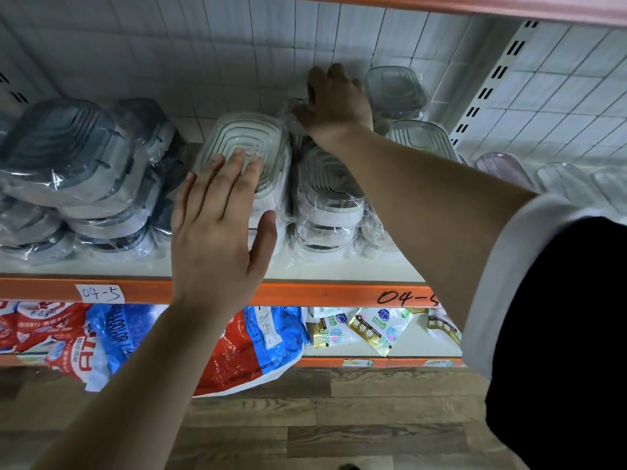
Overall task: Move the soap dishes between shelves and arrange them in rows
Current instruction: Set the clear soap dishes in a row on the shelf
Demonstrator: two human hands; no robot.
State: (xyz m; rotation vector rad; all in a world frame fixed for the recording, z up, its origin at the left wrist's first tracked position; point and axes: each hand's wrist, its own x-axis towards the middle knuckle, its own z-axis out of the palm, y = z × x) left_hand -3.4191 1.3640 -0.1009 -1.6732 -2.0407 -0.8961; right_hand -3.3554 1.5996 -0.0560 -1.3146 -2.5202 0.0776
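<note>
On the shelf (118, 266), under the left hand (217, 228) and its straight, flat fingers, sits a wrapped soap dish (244, 140); beyond it, the right hand (336, 103) grips a second dish (292, 106), mostly hidden.

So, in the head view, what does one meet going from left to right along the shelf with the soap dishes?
Dark grey dishes → left hand on a clear-lidded dish → right hand gripping a wrapped dish → grey dish at the back → pink dish.
</note>
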